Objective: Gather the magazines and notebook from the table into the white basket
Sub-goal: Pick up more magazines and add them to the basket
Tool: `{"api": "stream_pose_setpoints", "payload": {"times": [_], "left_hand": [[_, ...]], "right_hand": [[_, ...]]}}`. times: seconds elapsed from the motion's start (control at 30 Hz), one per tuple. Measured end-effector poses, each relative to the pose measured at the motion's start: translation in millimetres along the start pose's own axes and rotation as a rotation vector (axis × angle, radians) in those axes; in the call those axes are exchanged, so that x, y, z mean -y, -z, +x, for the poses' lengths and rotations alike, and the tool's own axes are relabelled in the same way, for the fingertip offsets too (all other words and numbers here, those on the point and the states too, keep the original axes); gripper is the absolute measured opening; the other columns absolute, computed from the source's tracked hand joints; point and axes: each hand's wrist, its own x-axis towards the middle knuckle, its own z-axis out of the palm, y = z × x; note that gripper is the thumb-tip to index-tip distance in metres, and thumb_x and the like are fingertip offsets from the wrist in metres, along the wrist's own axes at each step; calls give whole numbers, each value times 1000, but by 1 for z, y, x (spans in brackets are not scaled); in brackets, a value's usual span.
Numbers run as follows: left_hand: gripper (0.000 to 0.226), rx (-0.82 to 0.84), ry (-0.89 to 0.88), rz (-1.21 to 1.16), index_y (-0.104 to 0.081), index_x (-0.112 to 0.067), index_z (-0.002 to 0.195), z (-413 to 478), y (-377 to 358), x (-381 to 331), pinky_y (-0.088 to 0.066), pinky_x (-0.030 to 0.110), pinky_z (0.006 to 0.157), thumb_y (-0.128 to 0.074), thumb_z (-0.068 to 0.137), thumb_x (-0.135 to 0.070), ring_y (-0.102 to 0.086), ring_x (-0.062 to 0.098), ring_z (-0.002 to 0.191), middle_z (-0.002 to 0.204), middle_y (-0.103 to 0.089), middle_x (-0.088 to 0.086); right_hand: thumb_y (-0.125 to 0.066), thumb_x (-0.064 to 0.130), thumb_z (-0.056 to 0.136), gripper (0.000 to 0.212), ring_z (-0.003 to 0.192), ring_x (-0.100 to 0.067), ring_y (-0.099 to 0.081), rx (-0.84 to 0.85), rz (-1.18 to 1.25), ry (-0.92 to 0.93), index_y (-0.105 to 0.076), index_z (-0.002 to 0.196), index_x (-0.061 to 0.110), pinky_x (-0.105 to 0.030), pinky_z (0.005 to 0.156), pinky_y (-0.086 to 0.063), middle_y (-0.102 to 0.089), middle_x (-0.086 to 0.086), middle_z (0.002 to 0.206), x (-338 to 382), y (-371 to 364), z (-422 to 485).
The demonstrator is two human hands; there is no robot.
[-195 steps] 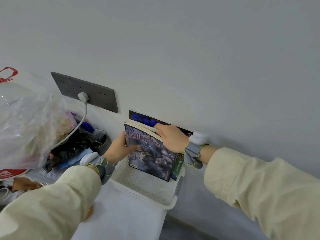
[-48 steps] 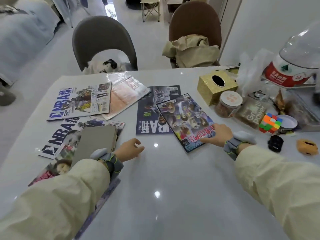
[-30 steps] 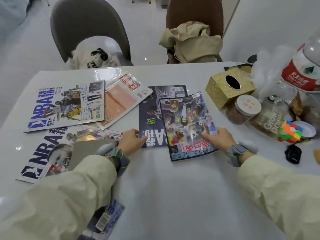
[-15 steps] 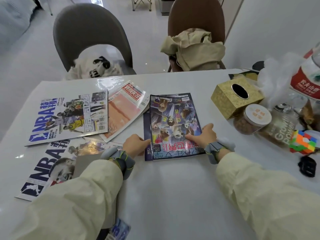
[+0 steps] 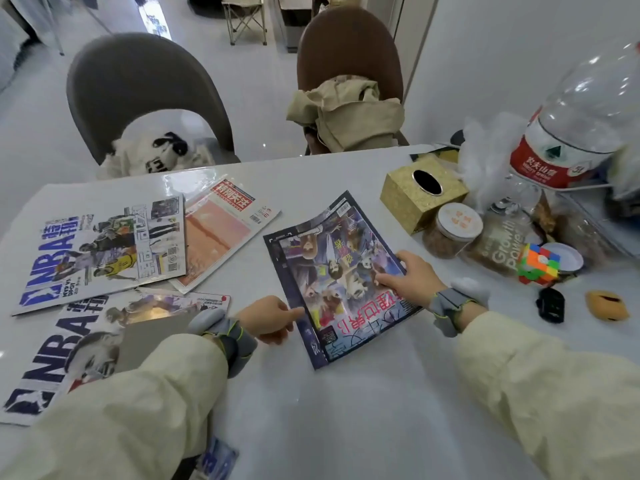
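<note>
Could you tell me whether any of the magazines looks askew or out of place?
Slightly: the illustrated magazine held by the left hand and right hand sits unevenly on the dark magazine beneath, whose edge juts out at left and bottom.

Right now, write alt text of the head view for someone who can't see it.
Left hand and right hand grip two stacked magazines at a white table. NBA magazines lie to the left; a gold tissue box stands right.

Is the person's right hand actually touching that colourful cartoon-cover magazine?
Touching. The head view shows the right hand holding the cartoon-cover magazine by its right edge, with digits lying on the cover and no gap visible.
</note>
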Motion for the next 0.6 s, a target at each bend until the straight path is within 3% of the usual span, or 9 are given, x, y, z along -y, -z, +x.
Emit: {"api": "stream_pose_setpoints", "payload": {"times": [0.07, 0.13, 0.2, 0.3, 0.37, 0.4, 0.47, 0.53, 0.6], "left_hand": [[43, -194, -119, 139, -57, -13, 76, -8, -2, -8, -44, 24, 57, -53, 86, -55, -58, 17, 64, 71, -61, 1], [44, -453, -306, 110, -56, -14, 94, -21, -5, -23, -41, 28, 67, -64, 78, -55, -58, 20, 84, 88, -60, 2], [63, -604, -507, 64, -53, -14, 114, -28, -4, -41, -42, 30, 85, -73, 70, -54, -51, 21, 105, 110, -55, 4], [87, -705, -831, 230, -45, -15, 132, -48, -12, -73, -29, 37, 106, -73, 63, -60, -37, 25, 126, 134, -43, 7], [90, -643, -917, 364, -42, -18, 135, -55, -18, -90, -23, 38, 109, -71, 63, -64, -33, 23, 131, 141, -40, 4], [86, -576, -956, 416, -46, -19, 132, -59, -24, -99, -26, 37, 106, -70, 64, -64, -39, 22, 128, 137, -46, 3], [65, -404, -989, 378, -59, -17, 113, -69, -35, -116, -41, 32, 82, -72, 66, -60, -57, 20, 96, 104, -64, 3], [50, -231, -924, 201, -64, -12, 96, -76, -40, -127, -39, 31, 64, -75, 69, -52, -55, 18, 67, 75, -64, 4], [39, -167, -898, 138, -66, -17, 93, -83, -47, -137, -40, 26, 61, -77, 70, -47, -51, 10, 58, 68, -61, -2]], "right_hand": [[-71, 35, 80, 43, 88, -20, -54, 59, -94, 55, -55, 111, 10, -27, 73, -38, -59, -6, 104, -4, 22, -14], [-71, 38, 79, 47, 95, -23, -56, 114, -197, 99, -55, 116, 13, -31, 78, -44, -60, -7, 110, -4, 48, -34], [-70, 39, 79, 46, 98, -26, -55, 195, -320, 171, -55, 115, 15, -35, 83, -45, -59, -10, 113, 3, 72, -48], [-70, 40, 79, 45, 85, -20, -51, 267, -543, 274, -55, 113, 15, -30, 72, -39, -58, -5, 101, 19, 106, -83], [-71, 39, 78, 41, 78, -17, -47, 288, -693, 340, -55, 108, 16, -28, 67, -35, -52, 2, 89, 38, 120, -97], [-71, 38, 78, 36, 77, -16, -46, 302, -764, 367, -55, 103, 18, -27, 64, -34, -51, 4, 86, 46, 127, -106], [-71, 37, 78, 29, 74, -17, -47, 343, -896, 403, -52, 91, 20, -27, 56, -33, -52, 3, 82, 64, 140, -118], [-70, 37, 79, 29, 73, -18, -48, 387, -1031, 436, -51, 89, 18, -23, 50, -30, -53, 1, 81, 81, 150, -124], [-70, 37, 79, 29, 72, -19, -47, 382, -1145, 472, -53, 89, 15, -21, 47, -28, -52, -1, 80, 89, 159, -134]]}}
